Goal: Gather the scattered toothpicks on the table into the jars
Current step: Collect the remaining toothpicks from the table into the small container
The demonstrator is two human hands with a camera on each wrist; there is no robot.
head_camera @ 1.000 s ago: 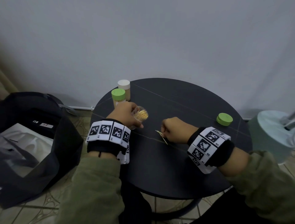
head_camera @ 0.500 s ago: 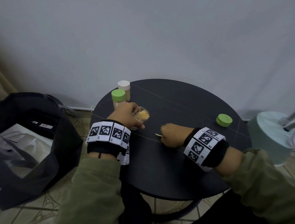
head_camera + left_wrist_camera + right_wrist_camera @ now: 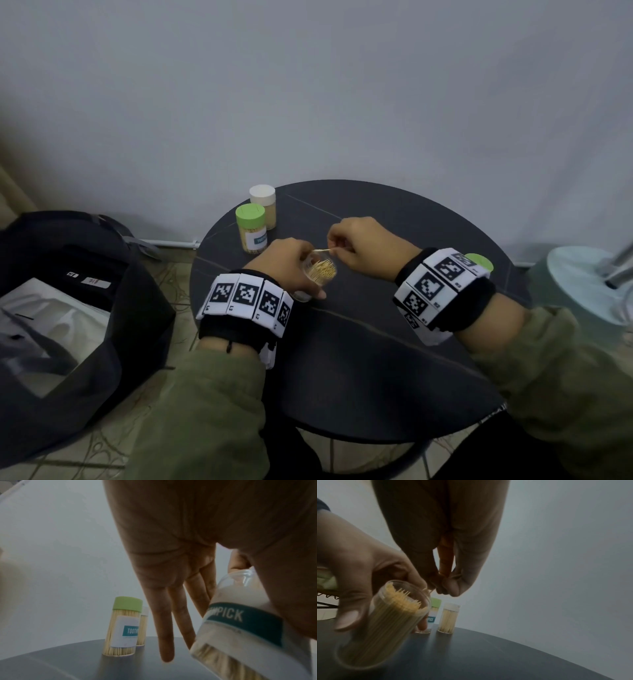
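Note:
My left hand (image 3: 291,262) grips an open clear jar (image 3: 320,272) full of toothpicks, tilted with its mouth toward the right. The same jar (image 3: 385,623) fills the lower left of the right wrist view, and its label (image 3: 240,623) shows in the left wrist view. My right hand (image 3: 359,243) pinches a few toothpicks (image 3: 322,251) just above the jar's mouth, their tips pointing left over the rim. The pinching fingertips (image 3: 448,586) are seen close to the jar's rim. No loose toothpicks show on the dark round table (image 3: 359,359).
Two closed jars of toothpicks stand at the table's back left: one with a green lid (image 3: 251,228) and one with a white lid (image 3: 263,205). A loose green lid (image 3: 483,262) lies right, partly behind my right wristband. A black bag (image 3: 68,325) sits on the floor left.
My right hand rose from the table surface with the toothpicks and moved left and back to the jar's mouth. The left hand kept holding the tilted jar.

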